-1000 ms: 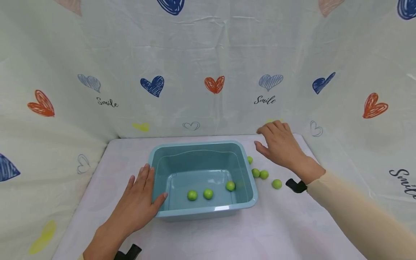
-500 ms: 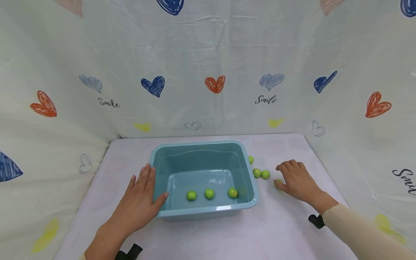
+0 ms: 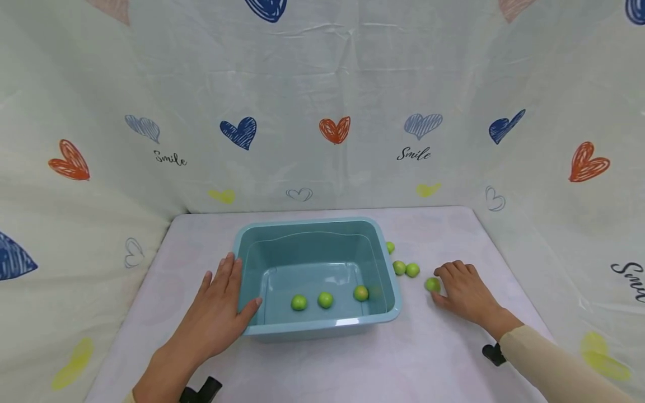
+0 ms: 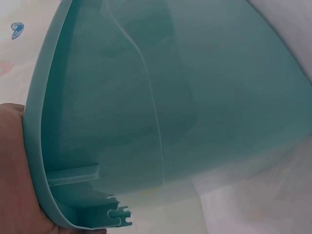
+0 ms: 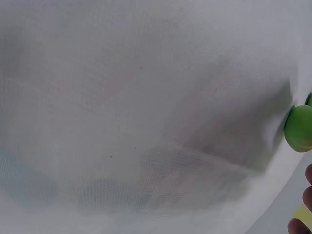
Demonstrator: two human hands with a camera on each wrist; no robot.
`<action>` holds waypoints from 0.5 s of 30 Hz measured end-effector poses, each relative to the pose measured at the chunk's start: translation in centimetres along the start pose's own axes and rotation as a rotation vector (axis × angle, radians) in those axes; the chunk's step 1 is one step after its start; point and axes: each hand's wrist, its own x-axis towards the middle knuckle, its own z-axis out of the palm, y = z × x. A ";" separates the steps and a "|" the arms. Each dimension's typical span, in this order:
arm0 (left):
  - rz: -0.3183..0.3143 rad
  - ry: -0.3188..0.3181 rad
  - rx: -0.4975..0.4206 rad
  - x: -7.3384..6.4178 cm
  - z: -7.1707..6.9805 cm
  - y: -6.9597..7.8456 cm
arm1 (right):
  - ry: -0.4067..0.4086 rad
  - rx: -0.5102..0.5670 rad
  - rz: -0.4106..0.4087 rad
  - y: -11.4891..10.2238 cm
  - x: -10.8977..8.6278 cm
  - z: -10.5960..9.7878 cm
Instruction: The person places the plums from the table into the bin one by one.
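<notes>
thumb and fingers of the right hand curve to either side of a lone green ball on the white-covered table; the right-wrist view catches only a few fingertips at its edge, so whether they press on it yet i cannot tell. the ball sits right of the basin, at the mouth of that hand. picking up this ball seems the step in hand; the next move appears to call for closing thumb and fingers firmly round it before any lift, since something so round could roll away.

left of it, two green balls lie side by side near the basin's right wall, and a farther ball is partly hidden by the rim. the blue basin holds three balls on its floor. the left hand lies with straight fingers along its left side, thumb over the rim, seemingly steadying it.
</notes>
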 end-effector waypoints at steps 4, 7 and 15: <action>0.002 0.005 0.004 0.0 0.1 0.0 | -0.020 -0.023 0.010 0.1 -0.2 0.2; 0.006 0.011 0.000 -0.1 0.0 0.0 | -0.023 -0.023 0.016 0.3 -0.4 0.5; 0.011 0.016 0.005 -0.1 -0.1 0.1 | -0.019 0.002 0.030 0.3 -0.5 1.2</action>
